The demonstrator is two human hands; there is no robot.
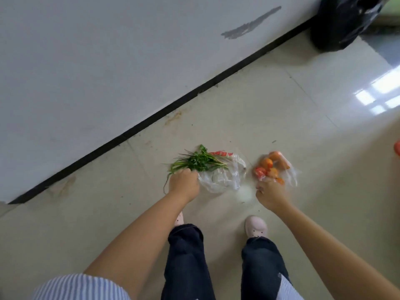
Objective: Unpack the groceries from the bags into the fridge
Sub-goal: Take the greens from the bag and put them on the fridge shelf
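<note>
greens point(200, 162) fill our curled left hand point(183, 184) while our right hand point(270, 194) pinches the fruit bag point(273, 168) shut, so both can be carried together.

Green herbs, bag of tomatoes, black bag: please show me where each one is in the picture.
green herbs point(200, 161), head view, on the leafy middle of the bunch.
bag of tomatoes point(268, 167), head view, on an orange-red fruit inside the clear plastic.
black bag point(342, 20), head view, on its glossy side by the wall.
</note>
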